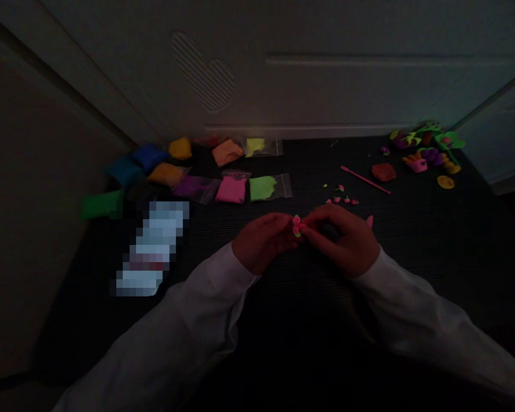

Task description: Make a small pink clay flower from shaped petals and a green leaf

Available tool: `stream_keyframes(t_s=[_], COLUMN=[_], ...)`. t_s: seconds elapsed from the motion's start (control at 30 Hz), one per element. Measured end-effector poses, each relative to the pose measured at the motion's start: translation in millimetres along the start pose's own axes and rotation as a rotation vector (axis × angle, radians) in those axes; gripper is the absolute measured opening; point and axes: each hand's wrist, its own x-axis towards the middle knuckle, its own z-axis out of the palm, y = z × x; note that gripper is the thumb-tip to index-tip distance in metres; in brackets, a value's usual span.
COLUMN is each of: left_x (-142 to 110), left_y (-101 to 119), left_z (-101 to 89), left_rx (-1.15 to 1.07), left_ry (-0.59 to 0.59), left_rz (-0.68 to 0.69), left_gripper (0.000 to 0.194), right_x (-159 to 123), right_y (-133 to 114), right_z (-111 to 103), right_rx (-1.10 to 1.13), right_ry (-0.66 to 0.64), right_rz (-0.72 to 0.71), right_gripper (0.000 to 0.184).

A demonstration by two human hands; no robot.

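Note:
A small cluster of pink clay flowers with green leaves (297, 225) is held up between my two hands over the dark table. My left hand (264, 241) has its thumb and fingertips closed on the left side of the cluster. From the right, my right hand (344, 237) pinches it between thumb and forefinger. Just beyond my hands lie several tiny pink clay buds with green bits (337, 199). A pink modelling stick (365, 180) rests slantwise behind them, beside a reddish-brown clay lump (383, 171). Another pink piece (369, 221) shows partly behind my right hand.
Bags of coloured clay, among them a pink one (232, 189) and a light green one (264, 188), spread across the back left. A blurred phone-like screen (152, 249) lies at left. Finished-looking clay pieces (431, 151) crowd the back right, by the white panel (347, 91).

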Motion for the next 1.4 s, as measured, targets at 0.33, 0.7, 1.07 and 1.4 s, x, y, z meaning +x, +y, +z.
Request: stream_keyframes(t_s=[0.33, 0.7, 1.07, 1.4], left_x=[0, -2, -2, -2], left_y=[0, 4, 4, 4], left_z=[1.8, -1.0, -1.7, -1.0], left_rx=[-0.020, -0.102, -0.120, -0.117], left_ry=[0.008, -0.055, -0.078, -0.077], left_rz=[-0.005, -0.016, -0.030, -0.042], left_gripper=[0.013, 0.010, 0.009, 0.008], right_x=[0, 5, 12, 13], right_y=[1, 18, 50, 49], right_z=[1, -37, -38, -26], right_rx=[-0.061, -0.134, -0.760, -0.906], right_ry=[-0.036, 0.383, 0.084, 0.064], right_rz=[-0.068, 0.074, 0.109, 0.101], right_gripper=[0.014, 0.014, 0.022, 0.023])
